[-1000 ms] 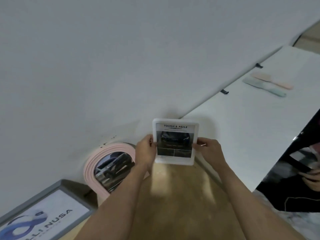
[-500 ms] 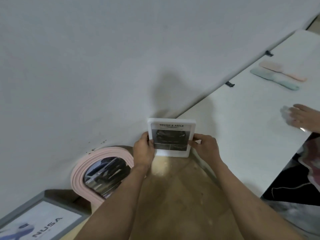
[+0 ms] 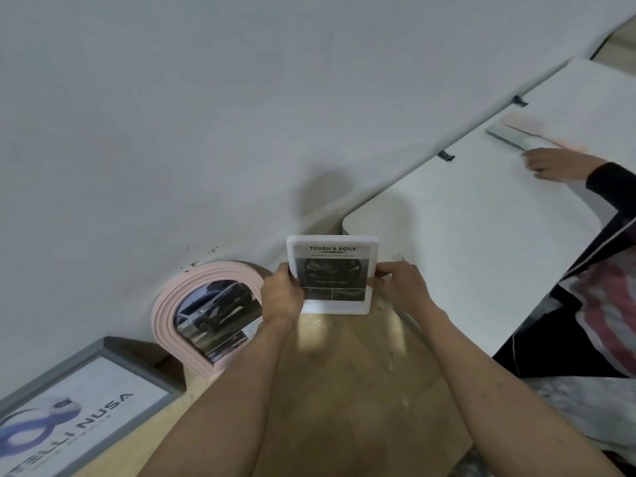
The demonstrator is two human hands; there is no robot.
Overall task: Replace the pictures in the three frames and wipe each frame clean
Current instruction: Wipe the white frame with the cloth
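A white rectangular frame point(image 3: 333, 242) with a "TOUGH & AGILE" car picture stands upright at the back of the wooden surface point(image 3: 344, 380), close to the wall. My left hand point(image 3: 280, 294) grips its left edge and my right hand point(image 3: 401, 287) grips its right edge. Left of it, a pink arched frame point(image 3: 165, 304) with a car picture leans against the wall. A grey frame point(image 3: 113, 349) with a "NUSA" poster leans at the far left.
A white table point(image 3: 481, 235) adjoins the wooden surface on the right. Another person's hand point(image 3: 554, 163) rests on it by a pink and a green flat brush-like tool point(image 3: 509, 136). That person's dark and pink clothing point(image 3: 605, 297) fills the right edge.
The white frame, held in both hands, has moved down toward the wooden surface by the wall. The other person's hand has reached farther onto the white table toward the two tools.
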